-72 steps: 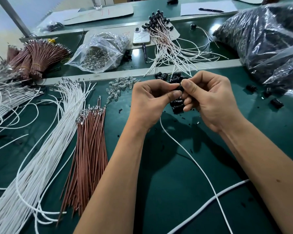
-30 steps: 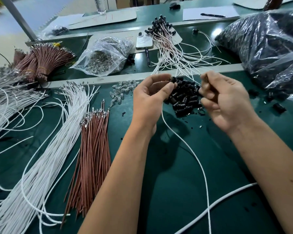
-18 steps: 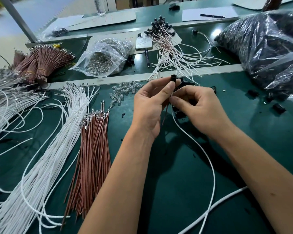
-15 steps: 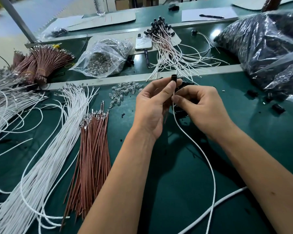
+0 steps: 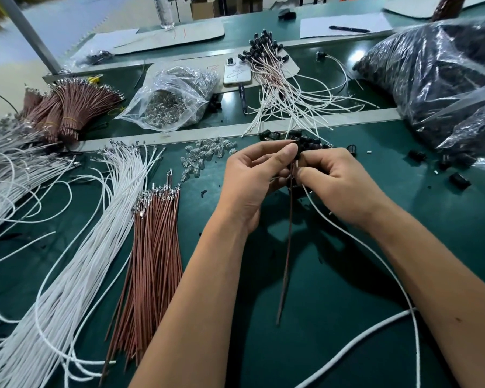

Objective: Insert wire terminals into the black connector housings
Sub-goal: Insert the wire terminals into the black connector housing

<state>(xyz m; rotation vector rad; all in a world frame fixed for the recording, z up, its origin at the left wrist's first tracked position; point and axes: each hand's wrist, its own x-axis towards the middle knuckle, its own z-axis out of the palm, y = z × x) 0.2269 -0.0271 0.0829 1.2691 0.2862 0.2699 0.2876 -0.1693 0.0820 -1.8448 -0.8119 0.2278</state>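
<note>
My left hand (image 5: pixel 249 177) pinches a small black connector housing (image 5: pixel 299 147) between thumb and forefinger. My right hand (image 5: pixel 339 186) sits just below and right of it, thumb and fingers pinching a white wire (image 5: pixel 375 256) that trails down to the right. A brown wire (image 5: pixel 287 247) hangs straight down from between the two hands. Behind the hands lies a pile of loose black housings (image 5: pixel 311 142), partly hidden by my fingers. Where the terminals meet the housing is hidden.
A bundle of brown wires (image 5: pixel 154 247) and a sheaf of white wires (image 5: pixel 81 247) lie at the left. Clear LEDs (image 5: pixel 205 155) are scattered nearby. Finished wired housings (image 5: pixel 277 79), a phone (image 5: pixel 237 71), an LED bag (image 5: pixel 171 99) and black bags (image 5: pixel 437 74) lie further back.
My right hand came back from the pile to the housing and took hold of the wire under it. The hands have dropped slightly, and the brown wire now hangs in plain sight.
</note>
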